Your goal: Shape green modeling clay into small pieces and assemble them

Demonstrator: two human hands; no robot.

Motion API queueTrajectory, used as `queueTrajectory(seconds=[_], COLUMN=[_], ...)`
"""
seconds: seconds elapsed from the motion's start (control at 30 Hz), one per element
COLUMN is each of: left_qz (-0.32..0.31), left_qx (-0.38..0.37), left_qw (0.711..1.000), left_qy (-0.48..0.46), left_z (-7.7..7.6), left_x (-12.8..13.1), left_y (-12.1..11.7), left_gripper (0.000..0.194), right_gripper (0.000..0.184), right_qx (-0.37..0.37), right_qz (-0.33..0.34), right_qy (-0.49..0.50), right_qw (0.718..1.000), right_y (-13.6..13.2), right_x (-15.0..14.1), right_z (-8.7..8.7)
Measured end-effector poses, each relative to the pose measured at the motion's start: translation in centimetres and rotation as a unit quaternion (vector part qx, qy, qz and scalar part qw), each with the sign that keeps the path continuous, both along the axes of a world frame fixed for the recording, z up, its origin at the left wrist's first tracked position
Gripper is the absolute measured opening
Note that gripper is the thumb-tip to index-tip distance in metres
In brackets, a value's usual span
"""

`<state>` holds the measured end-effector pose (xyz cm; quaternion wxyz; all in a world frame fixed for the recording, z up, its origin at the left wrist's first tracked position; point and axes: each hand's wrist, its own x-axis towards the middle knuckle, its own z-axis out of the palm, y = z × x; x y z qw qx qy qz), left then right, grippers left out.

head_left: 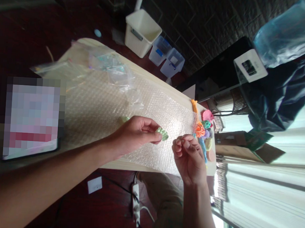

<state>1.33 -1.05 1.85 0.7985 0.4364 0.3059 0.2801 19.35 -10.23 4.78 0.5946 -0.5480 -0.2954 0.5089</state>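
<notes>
My left hand [134,133] is closed in a pinch on a small green bumpy toy piece [162,133], held just above a sheet of bubble wrap [101,107] on a pale wooden table [118,165]. My right hand [187,155] hovers close to the right of it, fingers curled loosely with the tips together; I cannot make out anything in them. Beside the right hand lies a heap of small coloured toy pieces [204,131], orange, pink, green and blue.
Clear plastic bags [116,74] lie at the table's far end. A tablet [33,120] rests at the left. On the floor stand a white basket [142,32] and two small clear bins [167,58]; a power strip [136,202] lies below the table.
</notes>
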Motion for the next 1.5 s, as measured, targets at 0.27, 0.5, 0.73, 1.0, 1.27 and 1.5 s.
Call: queueTrajectory(seconds=[0.27,0.5,0.73,1.0,1.27,1.5], left_qz=[-0.010,-0.011,-0.014,-0.017,-0.017,-0.017], left_qx=[0.006,-0.009,-0.024,-0.022,-0.024,-0.035], left_qw=[1.000,1.000,0.999,0.999,0.999,0.998], left_qy=[0.000,-0.003,-0.015,-0.039,-0.039,-0.039], left_z=[-0.5,-0.2,0.0,-0.2,0.0,-0.4], left_x=[-0.1,0.0,-0.1,-0.1,0.0,0.1], left_y=[0.0,0.0,-0.1,-0.4,-0.4,-0.4], left_gripper=[0.016,0.018,0.019,0.021,0.021,0.021], right_gripper=[0.013,0.011,0.015,0.012,0.008,0.011], right_qx=[0.003,0.023,0.041,0.018,0.044,0.044], right_qz=[-0.012,-0.011,0.018,-0.004,-0.002,0.003], right_qy=[0.027,0.008,0.014,-0.040,-0.079,-0.047], right_qw=[1.000,1.000,0.999,0.999,0.996,0.998], right_y=[0.1,0.0,0.1,0.1,0.2,0.1], right_x=[-0.1,0.0,0.0,-0.4,-0.7,-0.5], right_z=[0.0,-0.2,-0.3,-0.7,-1.0,-0.8])
